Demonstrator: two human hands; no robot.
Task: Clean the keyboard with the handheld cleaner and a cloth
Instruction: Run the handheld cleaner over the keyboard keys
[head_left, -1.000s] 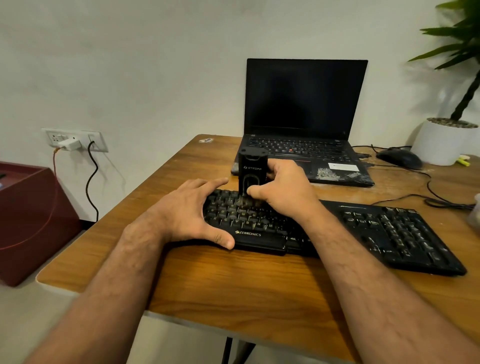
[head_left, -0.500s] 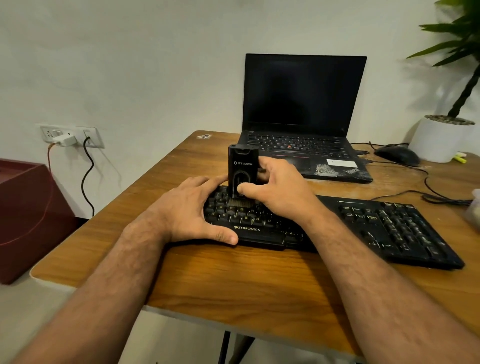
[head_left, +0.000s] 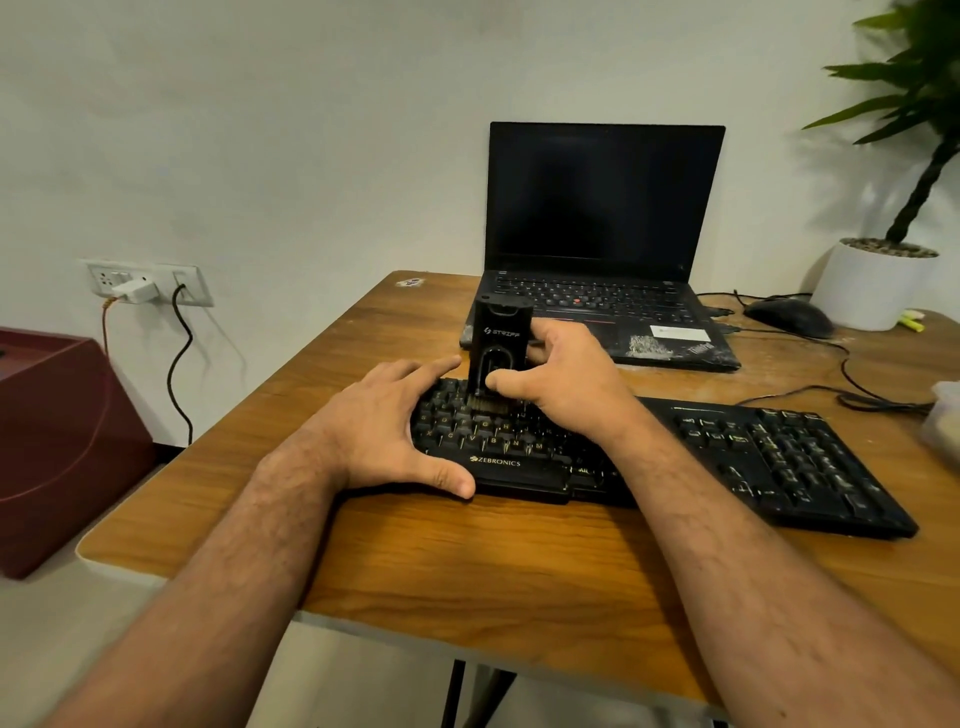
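Note:
A black keyboard (head_left: 779, 457) lies across the wooden desk (head_left: 493, 571). My right hand (head_left: 566, 379) grips a black handheld cleaner (head_left: 500, 338), which stands upright with its brush bristles down on the upper key rows left of centre. My left hand (head_left: 384, 426) lies over the keyboard's left end, fingers spread on the keys and thumb against the front edge. No cloth shows clearly in the view.
An open black laptop (head_left: 602, 208) with a dark screen stands behind the keyboard. To the right are a black mouse (head_left: 789, 316), cables (head_left: 862, 389) and a white plant pot (head_left: 872, 283). A wall socket (head_left: 150, 283) and a dark red box (head_left: 57, 452) are at the left.
The cleaner and my right hand have slid a little to the left along the upper key rows. My left hand has stayed on the keyboard's left end.

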